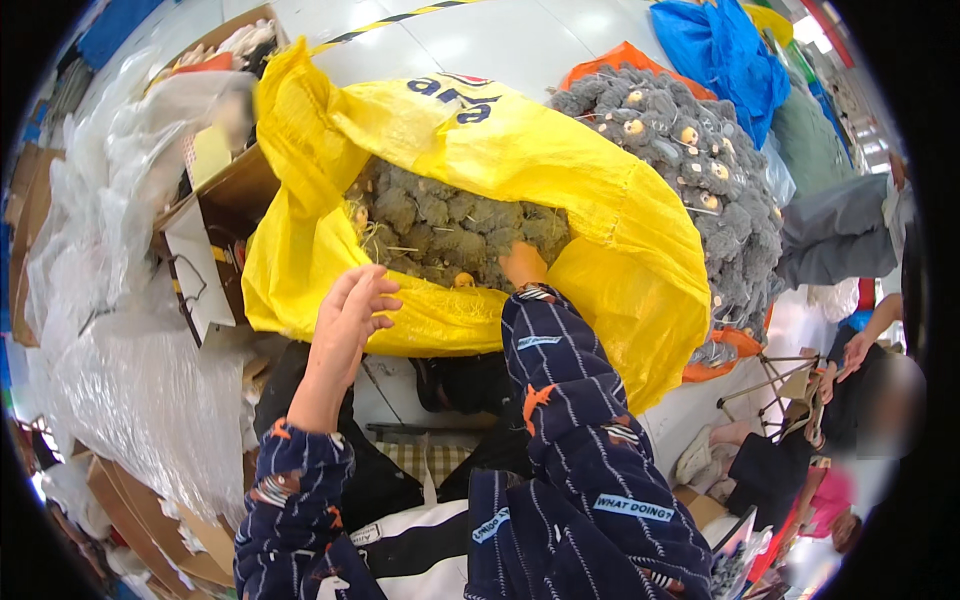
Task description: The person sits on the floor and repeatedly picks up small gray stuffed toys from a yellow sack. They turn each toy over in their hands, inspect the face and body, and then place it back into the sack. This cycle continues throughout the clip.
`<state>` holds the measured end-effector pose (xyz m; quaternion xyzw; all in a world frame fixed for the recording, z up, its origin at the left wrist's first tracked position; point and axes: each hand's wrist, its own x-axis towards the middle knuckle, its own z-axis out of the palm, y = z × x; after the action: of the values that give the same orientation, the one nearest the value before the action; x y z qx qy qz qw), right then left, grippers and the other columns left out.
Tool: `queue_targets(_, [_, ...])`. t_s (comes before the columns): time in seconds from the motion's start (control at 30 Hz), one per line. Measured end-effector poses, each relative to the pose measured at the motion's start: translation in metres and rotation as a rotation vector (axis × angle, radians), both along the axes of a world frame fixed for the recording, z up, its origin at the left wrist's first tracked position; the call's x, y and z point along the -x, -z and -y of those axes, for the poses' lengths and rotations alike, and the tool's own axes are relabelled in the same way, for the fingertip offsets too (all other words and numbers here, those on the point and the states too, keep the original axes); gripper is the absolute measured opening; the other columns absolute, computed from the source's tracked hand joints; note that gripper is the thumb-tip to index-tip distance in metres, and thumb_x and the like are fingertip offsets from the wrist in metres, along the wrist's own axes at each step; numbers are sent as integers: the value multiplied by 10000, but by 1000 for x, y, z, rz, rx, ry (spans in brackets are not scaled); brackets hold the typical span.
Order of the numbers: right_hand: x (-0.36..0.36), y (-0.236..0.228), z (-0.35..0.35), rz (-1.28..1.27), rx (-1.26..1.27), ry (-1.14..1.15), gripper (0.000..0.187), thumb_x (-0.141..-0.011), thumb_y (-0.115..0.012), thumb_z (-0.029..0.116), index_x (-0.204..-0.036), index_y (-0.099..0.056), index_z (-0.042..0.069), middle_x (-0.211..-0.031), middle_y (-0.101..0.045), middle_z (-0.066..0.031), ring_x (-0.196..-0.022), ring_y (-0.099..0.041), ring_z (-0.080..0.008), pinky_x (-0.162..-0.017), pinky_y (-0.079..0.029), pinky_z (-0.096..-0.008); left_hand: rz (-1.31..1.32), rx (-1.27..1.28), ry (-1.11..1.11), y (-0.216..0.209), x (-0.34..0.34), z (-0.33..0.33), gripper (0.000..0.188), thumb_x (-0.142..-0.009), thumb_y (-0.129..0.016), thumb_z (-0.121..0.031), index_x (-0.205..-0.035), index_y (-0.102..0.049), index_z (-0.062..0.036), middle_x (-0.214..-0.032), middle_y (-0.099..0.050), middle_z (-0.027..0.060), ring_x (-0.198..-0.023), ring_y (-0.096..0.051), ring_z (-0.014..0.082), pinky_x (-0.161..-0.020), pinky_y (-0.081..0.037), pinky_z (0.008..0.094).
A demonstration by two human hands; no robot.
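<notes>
A large yellow woven sack (640,240) stands in front of me with its mouth spread wide. Inside lies a heap of grey-brown fluffy plush pieces (430,215), with small doll-like faces showing among them. Reaching over the near rim, my right hand (523,265) touches the plush at the right of the heap; its fingers are partly hidden there, and whether they grip a piece does not show. My left hand (352,312) hovers at the near left rim, fingers stretched out with nothing in them.
An orange sack (625,58) heaped with grey plush toys (705,160) stands to the right, beside a blue bag (725,60). Cartons (240,215) and clear plastic sheeting (140,400) crowd the left. Other people sit at the right, one person's hands (840,365) near a small folding stand.
</notes>
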<state>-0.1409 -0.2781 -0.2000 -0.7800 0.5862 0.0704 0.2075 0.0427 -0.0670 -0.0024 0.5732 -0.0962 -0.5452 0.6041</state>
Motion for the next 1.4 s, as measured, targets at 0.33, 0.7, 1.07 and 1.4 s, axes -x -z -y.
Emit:
queue_targets(0.33, [9,51,-11,17,-156,389,340,-773,-616,267,-948,-604,-25,-994,-607,-243,-907,-591,-395,-782,-483,-450,-12,42,67,8,0,-3,232,-937,-460,-252,-1090,-510,-86,-955,-590,51,-845,-575,136,-705,-449,247])
queue_targets(0.7, [22,85,2,98,-124,359,385,-728,-652,238,-977,-589,-48,-1041,-580,-266,-977,-566,-384,-812,-469,-442,-30,26,107,5,-3,-6,243,-939,-469,-246,-1107,-520,-79,-975,-589,49,-869,-564,122,-726,-443,244])
queue_targets(1.07, [-20,64,2,450,89,212,317,-691,-621,211,-812,-565,-77,-746,-579,-249,-652,-565,-379,-651,-449,-450,30,49,156,0,-1,-7,251,-934,-473,-251,-1102,-522,-71,-974,-592,48,-866,-560,116,-735,-438,241])
queue_targets(1.4, [-71,-158,-47,1150,-601,313,139,-766,-563,78,-759,-426,98,-629,-431,13,-439,-359,-71,-412,-289,-225,720,59,120,27,-12,-15,419,-781,-654,-141,-1149,-493,-21,-1045,-556,98,-936,-546,197,-834,-430,279])
